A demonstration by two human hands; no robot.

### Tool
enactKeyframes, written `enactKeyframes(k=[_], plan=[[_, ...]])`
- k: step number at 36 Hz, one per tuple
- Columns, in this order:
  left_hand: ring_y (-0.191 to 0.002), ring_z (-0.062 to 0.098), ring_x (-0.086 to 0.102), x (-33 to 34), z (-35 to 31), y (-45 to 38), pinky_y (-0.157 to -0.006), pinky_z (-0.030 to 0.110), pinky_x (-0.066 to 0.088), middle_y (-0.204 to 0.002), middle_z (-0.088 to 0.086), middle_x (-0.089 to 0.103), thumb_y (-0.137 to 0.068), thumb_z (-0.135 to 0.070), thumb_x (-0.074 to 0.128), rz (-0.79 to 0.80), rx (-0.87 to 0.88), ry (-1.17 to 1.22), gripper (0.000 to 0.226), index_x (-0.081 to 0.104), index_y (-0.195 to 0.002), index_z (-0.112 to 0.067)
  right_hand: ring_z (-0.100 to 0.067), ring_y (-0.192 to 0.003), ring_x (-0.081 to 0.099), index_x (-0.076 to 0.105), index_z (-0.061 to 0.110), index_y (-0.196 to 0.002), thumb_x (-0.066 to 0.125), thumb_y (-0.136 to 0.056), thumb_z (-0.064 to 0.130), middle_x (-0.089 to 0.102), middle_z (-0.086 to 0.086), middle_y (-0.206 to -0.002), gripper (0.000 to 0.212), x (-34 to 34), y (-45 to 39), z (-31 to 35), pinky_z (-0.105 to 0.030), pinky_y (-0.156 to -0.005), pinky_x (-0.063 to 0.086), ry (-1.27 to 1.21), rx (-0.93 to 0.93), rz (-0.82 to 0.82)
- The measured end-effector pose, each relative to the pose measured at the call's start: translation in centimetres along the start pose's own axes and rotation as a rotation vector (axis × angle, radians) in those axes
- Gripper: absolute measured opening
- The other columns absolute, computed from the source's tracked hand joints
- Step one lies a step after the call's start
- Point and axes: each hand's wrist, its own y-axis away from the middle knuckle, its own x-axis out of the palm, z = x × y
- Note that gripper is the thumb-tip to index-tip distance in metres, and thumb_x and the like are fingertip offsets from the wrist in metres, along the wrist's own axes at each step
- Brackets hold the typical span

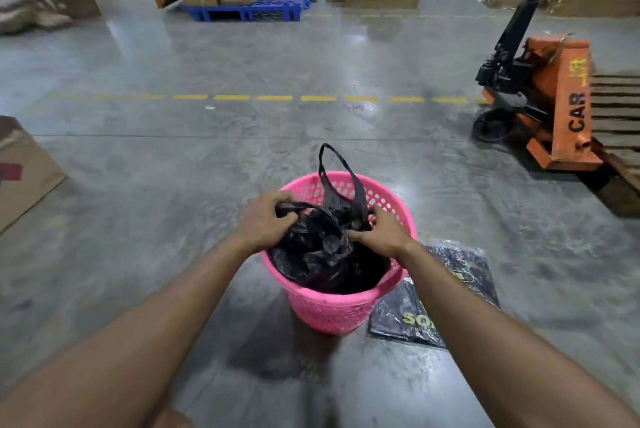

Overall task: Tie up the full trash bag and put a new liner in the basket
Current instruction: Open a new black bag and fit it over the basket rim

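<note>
The head camera looks down at a pink basket (332, 310) that stands on a grey concrete floor (194, 185). The basket has small holes in its wall and a handle on its right side. Inside it sits a black trash bag (322, 254), shiny and much crumpled, which fills the basket up to the rim. One loop handle of the bag (337, 168) stands up above the far rim of the basket.

The left hand (265, 221) is over the left rim, with its fingers curled around the other bag handle. The right hand (382, 232) is over the right rim and pinches a fold of black plastic near the base of the upright loop; its fingertips are perhaps partly hidden in the plastic.

Just right of the basket, flat on the floor, lies a dark packet with yellow letters (446, 292), touching the basket foot. Far right of the basket stands an orange pallet jack (561, 105).
</note>
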Motion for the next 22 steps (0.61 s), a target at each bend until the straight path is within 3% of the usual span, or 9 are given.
enactKeyframes(k=[3, 6, 9, 12, 15, 17, 18, 20, 22], plan=[[-0.068, 0.022, 0.061, -0.4, 0.0, 0.0, -0.075, 0.048, 0.055, -0.068, -0.002, 0.066, -0.064, -0.042, 0.049, 0.019, 0.063, -0.037, 0.034, 0.066, -0.084, -0.019, -0.017, -0.112, 0.062, 0.063, 0.031, -0.122, 0.071, -0.053, 0.09, 0.066, 0.006, -0.119, 0.09, 0.0, -1.5, -0.3, -0.041, -0.104, 0.05, 0.077, -0.061, -0.169], [-0.076, 0.03, 0.067, -1.4, -0.2, 0.0, -0.078, 0.045, 0.055, -0.079, 0.003, 0.073, -0.07, -0.036, 0.052, 0.08, 0.108, -0.02, 0.03, 0.063, -0.096, -0.028, -0.028, -0.124, 0.061, 0.054, 0.03, -0.136, 0.054, -0.052, 0.101, 0.065, -0.003, -0.134, 0.11, -0.4, -1.9, 1.1, -0.046, -0.106, 0.048, 0.035, -0.039, -0.229], [-0.073, 0.031, 0.063, -2.1, -0.6, -0.4, -0.076, 0.043, 0.052, -0.079, 0.01, 0.07, -0.076, -0.02, 0.046, 0.152, 0.135, 0.037, 0.025, 0.065, -0.093, -0.021, -0.038, -0.136, 0.045, 0.043, 0.027, -0.146, 0.047, -0.068, 0.093, 0.051, -0.014, -0.142, 0.102, -1.5, -1.7, 3.5, -0.053, -0.111, 0.037, 0.198, -0.029, -0.348], [-0.069, 0.022, 0.057, -2.4, -1.4, -0.4, -0.068, 0.043, 0.05, -0.073, 0.01, 0.063, -0.075, -0.01, 0.038, 0.208, 0.096, 0.078, 0.023, 0.061, -0.074, -0.012, -0.036, -0.131, 0.05, 0.047, 0.029, -0.145, 0.063, -0.071, 0.079, 0.054, -0.013, -0.138, 0.09, -2.3, -2.9, 5.6, -0.048, -0.105, 0.042, 0.378, -0.144, -0.324], [-0.067, 0.019, 0.059, -2.7, -1.4, -0.7, -0.069, 0.038, 0.05, -0.064, -0.002, 0.065, -0.071, -0.009, 0.036, 0.191, 0.072, 0.091, 0.024, 0.061, -0.069, -0.009, -0.03, -0.104, 0.07, 0.078, 0.023, -0.104, 0.071, -0.079, 0.047, 0.078, -0.008, -0.103, 0.036, -2.7, -3.8, 7.0, -0.034, -0.085, 0.055, 0.385, -0.154, -0.164], [-0.065, 0.009, 0.059, -3.1, -1.2, -0.9, -0.068, 0.032, 0.048, -0.063, -0.006, 0.064, -0.065, -0.002, 0.037, 0.093, 0.1, 0.103, 0.03, 0.06, -0.064, -0.02, -0.026, -0.089, 0.072, 0.079, 0.014, -0.079, 0.066, -0.083, 0.032, 0.077, -0.009, -0.081, 0.022, -2.8, -4.0, 6.9, -0.034, -0.08, 0.057, 0.257, -0.121, -0.176], [-0.064, 0.003, 0.058, -3.3, -1.0, -0.9, -0.068, 0.028, 0.047, -0.066, -0.001, 0.063, -0.064, 0.003, 0.039, 0.018, 0.111, 0.1, 0.034, 0.059, -0.063, -0.024, -0.027, -0.088, 0.071, 0.076, 0.014, -0.076, 0.064, -0.084, 0.028, 0.074, -0.009, -0.079, 0.02, -2.9, -3.9, 6.6, -0.033, -0.078, 0.055, 0.208, -0.092, -0.203], [-0.07, -0.004, 0.061, -3.7, -0.2, -1.0, -0.073, 0.026, 0.05, -0.075, 0.004, 0.063, -0.069, 0.014, 0.045, -0.126, 0.081, 0.152, 0.043, 0.06, -0.066, -0.026, -0.031, -0.094, 0.068, 0.074, 0.017, -0.085, 0.064, -0.084, 0.029, 0.072, -0.009, -0.088, 0.015, -3.3, -3.7, 5.4, -0.032, -0.079, 0.052, 0.186, -0.071, -0.266], [-0.079, -0.005, 0.064, -4.2, 0.4, -0.9, -0.079, 0.03, 0.053, -0.086, -0.003, 0.065, -0.073, 0.021, 0.047, -0.192, 0.041, 0.22, 0.05, 0.061, -0.069, -0.027, -0.033, -0.098, 0.068, 0.072, 0.019, -0.092, 0.065, -0.081, 0.031, 0.075, -0.011, -0.098, 0.017, -3.6, -3.4, 4.1, -0.036, -0.084, 0.055, 0.218, -0.062, -0.274]])
